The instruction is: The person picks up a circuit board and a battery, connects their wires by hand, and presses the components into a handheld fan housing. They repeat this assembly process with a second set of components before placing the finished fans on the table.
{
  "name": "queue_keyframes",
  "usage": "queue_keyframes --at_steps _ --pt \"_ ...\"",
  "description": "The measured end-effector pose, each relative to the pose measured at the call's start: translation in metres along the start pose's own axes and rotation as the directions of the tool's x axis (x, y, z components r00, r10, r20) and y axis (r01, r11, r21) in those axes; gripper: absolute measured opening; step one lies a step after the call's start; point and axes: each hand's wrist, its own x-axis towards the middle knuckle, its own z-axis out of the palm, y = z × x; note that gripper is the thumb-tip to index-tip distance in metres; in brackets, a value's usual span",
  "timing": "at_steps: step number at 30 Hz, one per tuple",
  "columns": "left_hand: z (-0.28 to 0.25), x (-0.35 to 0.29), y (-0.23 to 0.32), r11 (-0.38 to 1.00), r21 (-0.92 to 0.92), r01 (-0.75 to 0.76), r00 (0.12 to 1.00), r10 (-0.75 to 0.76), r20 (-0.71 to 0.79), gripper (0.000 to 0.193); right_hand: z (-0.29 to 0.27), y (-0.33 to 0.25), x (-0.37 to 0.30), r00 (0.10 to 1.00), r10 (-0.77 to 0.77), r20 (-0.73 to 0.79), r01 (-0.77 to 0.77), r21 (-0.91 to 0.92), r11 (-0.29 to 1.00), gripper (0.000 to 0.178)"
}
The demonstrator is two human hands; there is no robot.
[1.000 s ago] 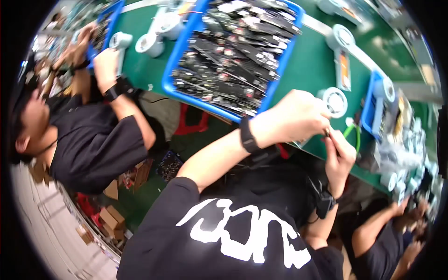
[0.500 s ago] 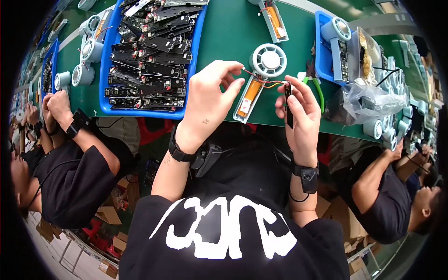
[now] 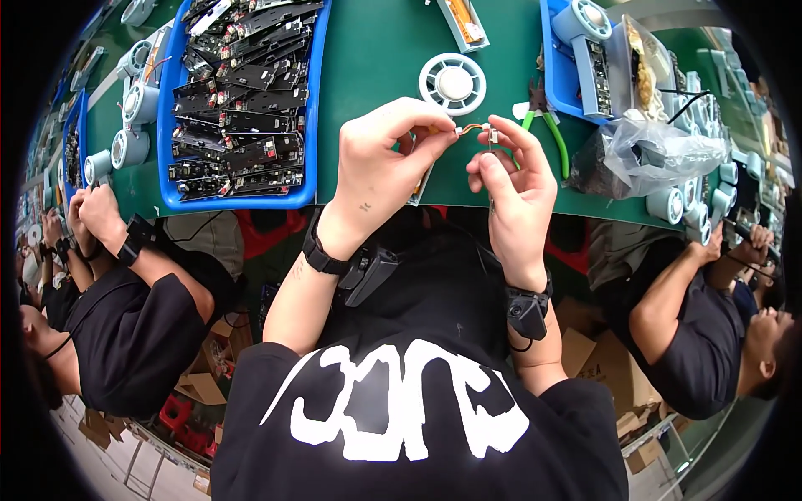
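My left hand [image 3: 388,163] is closed in a pinch on a small white wire connector [image 3: 459,131]. Thin coloured wires [image 3: 474,128] bridge the short gap between my two hands. Between the thumb and fingers of my right hand [image 3: 518,184] is a narrow circuit board [image 3: 491,154], seen nearly edge-on, with a white socket at its top. Just beyond my hands a pale blue fan [image 3: 453,83] lies on the green table. My left hand covers most of its handle, so the battery inside is hidden.
A blue tray [image 3: 311,117] of black circuit boards stands at the left. Green-handled cutters [image 3: 553,138] lie to the right, near a smaller blue bin [image 3: 558,79] and a clear plastic bag [image 3: 656,159]. Another open fan handle [image 3: 464,23] is farther back. Co-workers sit on both sides.
My hands have come closer together. The left now pinches at a connector near the board, which my right hand has turned edge-on. The view has shifted, moving the tray left and up.
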Motion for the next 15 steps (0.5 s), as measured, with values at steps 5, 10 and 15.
queue_keyframes --at_steps 5,10,15 --pt "0.000 0.000 0.004 0.998 0.016 0.059 0.997 -0.059 0.049 0.015 0.002 -0.005 -0.003 1.000 -0.017 -0.009 0.016 -0.076 0.997 0.039" --pt "0.006 0.002 0.004 0.988 0.122 -0.100 0.995 0.098 0.025 0.016 0.002 -0.007 -0.006 0.998 -0.064 -0.009 0.060 -0.264 0.963 0.037" --pt "0.010 0.002 0.008 0.956 0.215 -0.201 0.979 0.201 0.023 0.017 0.001 -0.008 -0.007 0.995 -0.093 0.021 0.094 -0.371 0.924 0.035"
